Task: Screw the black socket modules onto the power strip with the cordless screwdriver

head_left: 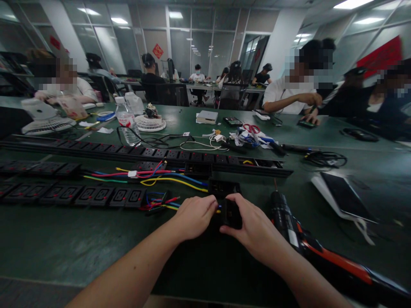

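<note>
My right hand (253,224) grips a small black socket housing (231,214) between thumb and fingers. Close to its left side, my left hand (196,216) is closed around wires, with a bit of yellow and blue showing at the fingertips. Red, blue and yellow-green wires (168,204) run from beneath that hand to the end of a black socket strip (94,194). Just behind my hands sits another black housing (224,187), joined to blue and yellow wires (180,182). My left fingers partly cover the wire ends.
A longer socket strip (138,152) crosses the table behind. On the right lie a cordless drill (297,233) and a phone (346,196). A water bottle (127,124), fan parts (150,124) and tangled cables (326,159) stand farther back. Across the table a person (290,96) handles a circuit board.
</note>
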### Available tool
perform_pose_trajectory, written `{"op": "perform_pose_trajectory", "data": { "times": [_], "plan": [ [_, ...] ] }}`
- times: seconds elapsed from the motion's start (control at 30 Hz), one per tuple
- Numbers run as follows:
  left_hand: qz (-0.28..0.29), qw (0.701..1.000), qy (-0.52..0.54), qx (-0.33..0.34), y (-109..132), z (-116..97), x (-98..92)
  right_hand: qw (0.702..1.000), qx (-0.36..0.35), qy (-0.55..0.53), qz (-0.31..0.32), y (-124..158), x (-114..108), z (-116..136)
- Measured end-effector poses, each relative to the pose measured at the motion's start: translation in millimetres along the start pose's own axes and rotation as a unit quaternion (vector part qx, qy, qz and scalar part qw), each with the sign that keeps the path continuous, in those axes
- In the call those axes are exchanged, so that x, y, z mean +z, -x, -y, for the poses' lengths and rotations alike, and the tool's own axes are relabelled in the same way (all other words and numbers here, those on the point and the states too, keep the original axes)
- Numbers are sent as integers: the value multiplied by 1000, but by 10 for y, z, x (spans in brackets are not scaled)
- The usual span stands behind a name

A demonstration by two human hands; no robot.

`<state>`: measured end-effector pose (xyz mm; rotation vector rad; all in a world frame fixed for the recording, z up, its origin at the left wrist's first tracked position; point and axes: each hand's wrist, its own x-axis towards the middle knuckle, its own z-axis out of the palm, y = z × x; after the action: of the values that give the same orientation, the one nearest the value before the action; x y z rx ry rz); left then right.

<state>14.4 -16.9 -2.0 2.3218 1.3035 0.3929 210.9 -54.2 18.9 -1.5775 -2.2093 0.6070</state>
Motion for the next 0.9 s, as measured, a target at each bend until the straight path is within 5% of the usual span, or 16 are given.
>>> {"op": "perform_pose_trajectory", "data": {
  "times": [0.43,0.67,0.9],
  "plan": [
    [-10,992,125,3,-2,36,-24,992,44,-120,23,5,-61,57],
    [3,975,220,6,-3,67,-33,993,46,-100,38,5,-81,39],
    [-27,981,159,106,46,111,-50,996,52,-66,37,10,-64,-18]
  ]
}}
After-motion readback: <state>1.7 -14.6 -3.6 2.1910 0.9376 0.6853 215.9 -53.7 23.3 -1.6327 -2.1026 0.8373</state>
